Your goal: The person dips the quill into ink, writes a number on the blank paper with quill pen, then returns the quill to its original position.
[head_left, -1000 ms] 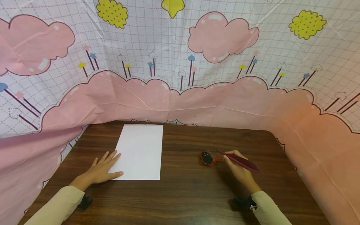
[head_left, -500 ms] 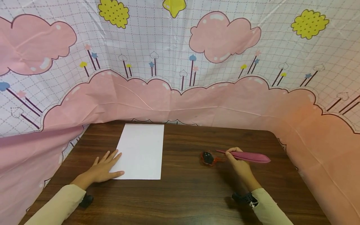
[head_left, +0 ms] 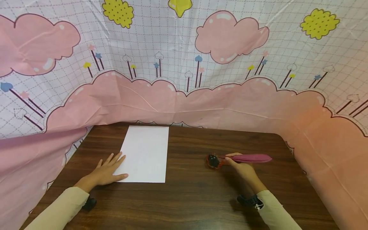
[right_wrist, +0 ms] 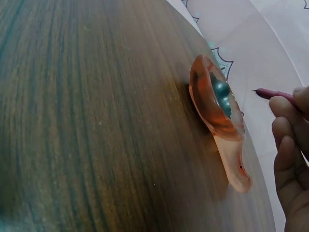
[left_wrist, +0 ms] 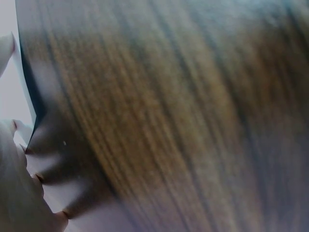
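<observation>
My right hand [head_left: 243, 169] pinches a magenta quill pen [head_left: 254, 158] with a feather-shaped body. Its thin tip points left, near the rim of a translucent orange spoon [right_wrist: 231, 145] on the table. Dark glossy liquid, apparently ink [head_left: 213, 160], sits in the spoon's bowl. In the right wrist view the pen's dark tip shows apart from the spoon, and the other fingers are curled. My left hand [head_left: 107, 170] lies with spread fingers on the left edge of a blank white sheet of paper [head_left: 146, 153].
Both hands work over a dark wooden table [head_left: 184, 204]. A pink and white patterned cloth [head_left: 198, 107] rises behind it and along both sides. Each wrist wears a black strap; the right wrist strap [head_left: 250, 202] shows plainly.
The quill pen's feather end has swung up from a slant to nearly level, and its tip has shifted left toward the ink. My left hand stays on the paper.
</observation>
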{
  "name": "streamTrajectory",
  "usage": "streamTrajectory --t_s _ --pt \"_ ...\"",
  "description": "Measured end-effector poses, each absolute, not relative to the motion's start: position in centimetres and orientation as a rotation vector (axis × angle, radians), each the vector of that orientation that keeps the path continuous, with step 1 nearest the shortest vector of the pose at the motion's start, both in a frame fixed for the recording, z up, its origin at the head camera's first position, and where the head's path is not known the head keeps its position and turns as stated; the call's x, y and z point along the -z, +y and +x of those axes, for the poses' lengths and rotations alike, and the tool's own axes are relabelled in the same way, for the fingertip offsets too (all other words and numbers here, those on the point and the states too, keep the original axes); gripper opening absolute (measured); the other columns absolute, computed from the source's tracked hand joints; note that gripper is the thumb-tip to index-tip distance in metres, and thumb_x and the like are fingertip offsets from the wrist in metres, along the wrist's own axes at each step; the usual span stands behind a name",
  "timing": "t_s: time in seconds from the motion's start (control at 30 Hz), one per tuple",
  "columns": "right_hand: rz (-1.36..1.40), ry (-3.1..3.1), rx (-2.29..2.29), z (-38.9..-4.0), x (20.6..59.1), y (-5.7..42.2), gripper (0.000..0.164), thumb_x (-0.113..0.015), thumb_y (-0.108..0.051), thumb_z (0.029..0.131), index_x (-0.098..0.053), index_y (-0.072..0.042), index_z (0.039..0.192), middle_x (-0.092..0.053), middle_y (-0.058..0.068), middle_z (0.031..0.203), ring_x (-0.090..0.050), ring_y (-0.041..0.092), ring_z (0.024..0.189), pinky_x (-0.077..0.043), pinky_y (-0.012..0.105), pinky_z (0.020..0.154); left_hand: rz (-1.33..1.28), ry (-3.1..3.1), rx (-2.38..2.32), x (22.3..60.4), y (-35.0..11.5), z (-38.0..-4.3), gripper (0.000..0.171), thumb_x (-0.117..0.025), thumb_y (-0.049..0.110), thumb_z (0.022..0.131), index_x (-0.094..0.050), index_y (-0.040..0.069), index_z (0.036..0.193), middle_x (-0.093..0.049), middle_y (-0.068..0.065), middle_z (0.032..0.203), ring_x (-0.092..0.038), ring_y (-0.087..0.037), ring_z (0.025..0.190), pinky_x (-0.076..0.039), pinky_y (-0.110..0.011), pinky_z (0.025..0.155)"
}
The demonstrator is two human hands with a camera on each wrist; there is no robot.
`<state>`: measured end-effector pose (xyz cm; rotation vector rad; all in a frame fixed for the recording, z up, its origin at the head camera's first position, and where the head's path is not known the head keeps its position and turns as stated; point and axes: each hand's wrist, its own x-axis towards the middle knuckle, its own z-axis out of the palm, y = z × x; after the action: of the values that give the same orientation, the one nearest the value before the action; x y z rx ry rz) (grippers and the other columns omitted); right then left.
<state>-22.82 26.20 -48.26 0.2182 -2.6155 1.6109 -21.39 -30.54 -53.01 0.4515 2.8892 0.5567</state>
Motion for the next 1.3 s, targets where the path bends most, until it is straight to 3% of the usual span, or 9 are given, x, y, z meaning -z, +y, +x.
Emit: streamTrajectory --t_s 0.1,0.37,0.67,1.3 --pt "0.248 -2.638 -1.53 -23.4 49.1 26.4 0.034 -0.07 -0.027 0.089 -0.069 0.001 0.108 -0.071 0.011 0.101 -0.062 0.003 0.086 -0.05 0.019 0.073 0.45 2.89 -0.549 52.9 -30.5 -21.4 0.096 -0.052 0.071 0.083 -0.022 0.014 0.154 -0.01 -0.013 0.161 -0.004 -0.047 0.144 0.003 -0.078 0.1" --pt "0.402 -2.606 -1.441 -24.0 49.8 26.1 0.016 -0.072 -0.011 0.085 -0.073 0.001 0.096 -0.073 0.009 0.089 -0.065 0.006 0.076 -0.051 0.02 0.062 0.477 2.901 -0.575 51.2 -29.8 -20.6 0.09 -0.059 0.06 0.086 -0.026 0.008 0.152 -0.015 -0.019 0.158 -0.008 -0.052 0.141 -0.001 -0.08 0.098" --pt "0.447 -2.641 -1.34 -24.5 50.0 25.5 0.013 -0.075 -0.011 0.084 -0.074 -0.001 0.091 -0.073 0.012 0.087 -0.058 0.006 0.07 -0.047 0.021 0.059 0.449 2.899 -0.508 51.0 -29.7 -20.5 0.091 -0.057 0.063 0.086 -0.025 0.009 0.153 -0.014 -0.017 0.159 -0.008 -0.049 0.142 -0.003 -0.079 0.1" --pt "0.421 -2.706 -1.268 -24.8 49.5 24.8 0.007 -0.074 -0.006 0.083 -0.074 -0.003 0.09 -0.073 0.008 0.086 -0.064 0.009 0.073 -0.052 0.022 0.062 0.475 2.898 -0.547 51.5 -29.9 -20.7 0.091 -0.057 0.062 0.086 -0.025 0.008 0.152 -0.014 -0.018 0.159 -0.008 -0.05 0.142 -0.001 -0.081 0.097"
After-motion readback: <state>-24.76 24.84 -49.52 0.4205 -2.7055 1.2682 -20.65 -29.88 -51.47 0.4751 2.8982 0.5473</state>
